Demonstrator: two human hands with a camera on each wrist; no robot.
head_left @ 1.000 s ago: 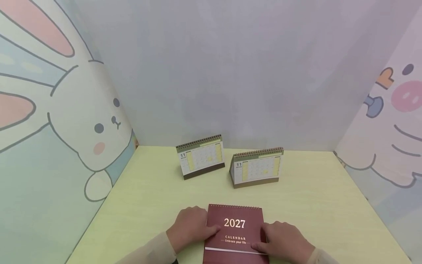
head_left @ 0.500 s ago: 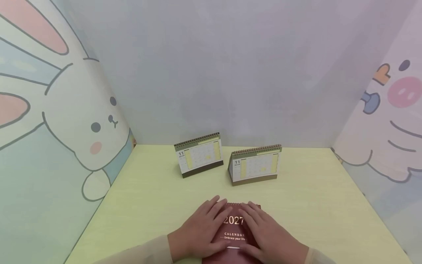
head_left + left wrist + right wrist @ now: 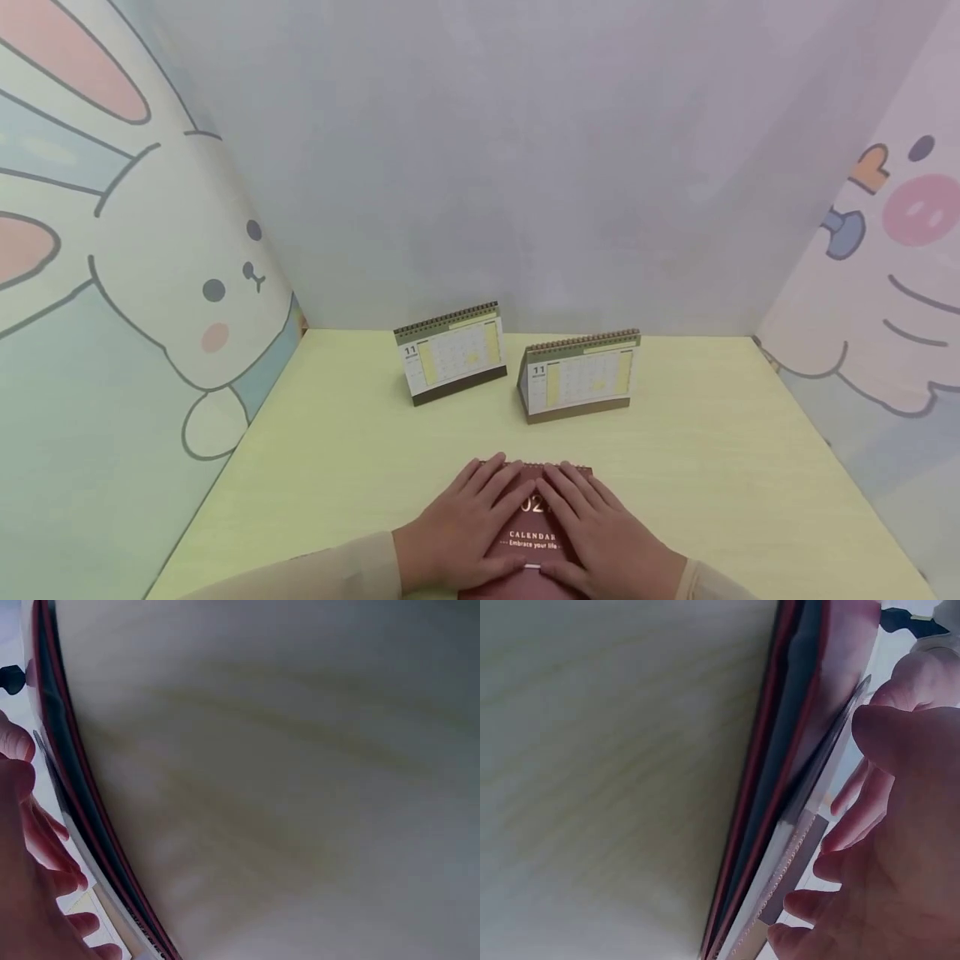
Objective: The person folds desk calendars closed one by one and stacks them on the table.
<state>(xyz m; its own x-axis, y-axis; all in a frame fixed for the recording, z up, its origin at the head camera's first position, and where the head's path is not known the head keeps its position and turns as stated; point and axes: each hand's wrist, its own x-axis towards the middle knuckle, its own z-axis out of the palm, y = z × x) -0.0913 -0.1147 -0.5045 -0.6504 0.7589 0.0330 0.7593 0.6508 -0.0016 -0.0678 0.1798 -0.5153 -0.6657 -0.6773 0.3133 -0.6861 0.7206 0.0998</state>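
A dark red spiral-bound desk calendar (image 3: pixel 534 537), its cover printed with gold lettering, lies flat at the front of the table. My left hand (image 3: pixel 467 527) rests over its left half, fingers straight and pointing toward the spiral edge. Over the right half my right hand (image 3: pixel 606 533) lies the same way, its fingertips near those of the left. Together they hide much of the cover and part of the year. Both wrist views show the calendar's layered side edge, with the left hand (image 3: pixel 30 847) and right hand (image 3: pixel 877 847) extended above it.
Two small desk calendars stand tented behind the red one: the left calendar (image 3: pixel 453 354) with a dark base, the right calendar (image 3: pixel 581 379) with a brown base. Pale wood-grain table (image 3: pixel 712 433). A grey back wall (image 3: pixel 525 167) and cartoon-printed side panels enclose it.
A second ago both hands held the red calendar's side edges. They have since moved inward onto its cover with fingers straightened. The two standing calendars have stayed in place.
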